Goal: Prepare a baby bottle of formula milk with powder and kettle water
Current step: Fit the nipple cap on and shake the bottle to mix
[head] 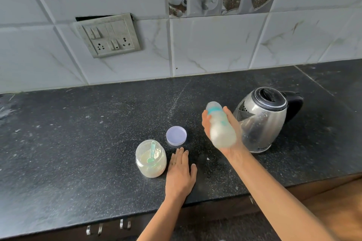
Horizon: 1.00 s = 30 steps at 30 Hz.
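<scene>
Head view: the right grip (234, 129), a bare hand, is raised above the black speckled tabletop (94, 135) and has its fingers and thumb curled round the baby bottle (221, 125). The bottle is off the tabletop and tilted, its capped end with a teal ring pointing up and away from the person, its base low in the palm. Its outline is blurred, and what shows through the wall is milky white. It sits in front of the steel kettle (262, 119), which stands upright on the tabletop just behind the hand, black lid down, spout turned to the left and black handle to the right.

The left grip (180, 174), also a bare hand, lies flat on the tabletop with fingers straight and close together, holding nothing; a ring shows on one finger. It is just beside the open powder jar (150, 162), on the jar's right; whether the two touch cannot be told. A green scoop (151, 152) lies inside the jar on the pale powder. The jar's lilac lid (176, 135) lies on the tabletop just beyond the left fingertips, between jar and bottle.

On the tiled wall behind, a switch panel (108, 35) hangs crooked
</scene>
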Available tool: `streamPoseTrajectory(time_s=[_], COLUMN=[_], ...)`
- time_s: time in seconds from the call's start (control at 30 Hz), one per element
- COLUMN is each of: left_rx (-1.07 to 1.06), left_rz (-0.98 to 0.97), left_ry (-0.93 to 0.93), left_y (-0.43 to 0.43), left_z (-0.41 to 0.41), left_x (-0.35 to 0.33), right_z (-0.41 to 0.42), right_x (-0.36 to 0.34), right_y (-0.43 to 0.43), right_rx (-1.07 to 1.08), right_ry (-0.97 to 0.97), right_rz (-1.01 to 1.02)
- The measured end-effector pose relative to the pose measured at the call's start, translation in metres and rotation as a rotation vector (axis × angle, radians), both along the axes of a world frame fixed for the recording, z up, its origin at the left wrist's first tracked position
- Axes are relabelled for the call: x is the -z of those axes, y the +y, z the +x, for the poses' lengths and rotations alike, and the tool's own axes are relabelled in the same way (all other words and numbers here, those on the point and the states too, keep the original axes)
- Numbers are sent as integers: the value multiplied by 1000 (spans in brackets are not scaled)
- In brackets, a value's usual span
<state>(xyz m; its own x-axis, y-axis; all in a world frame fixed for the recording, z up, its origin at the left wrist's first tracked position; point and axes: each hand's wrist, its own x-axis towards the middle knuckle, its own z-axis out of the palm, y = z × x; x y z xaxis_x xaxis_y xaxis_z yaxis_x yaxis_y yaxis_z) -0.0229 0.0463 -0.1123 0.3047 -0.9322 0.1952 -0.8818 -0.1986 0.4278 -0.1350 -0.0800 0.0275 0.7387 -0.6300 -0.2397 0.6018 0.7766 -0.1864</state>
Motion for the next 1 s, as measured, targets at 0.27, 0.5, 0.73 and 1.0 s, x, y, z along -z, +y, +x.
streamPoseTrajectory(time_s=[0.27,0.5,0.73,1.0], left_rx=[7,-3,-2,0], left_rz=[-1,-17,-28,-39], left_ry=[-14,-6,12,15], left_y=[1,0,-1,0], left_z=[0,0,0,0], left_x=[1,0,3,3], right_z=[3,9,12,11], right_x=[3,4,3,11], right_y=[0,0,-3,-7], right_rx=[-58,107,106,74], right_ry=[39,-34,-107,73], right_rz=[-131,100,69,-110])
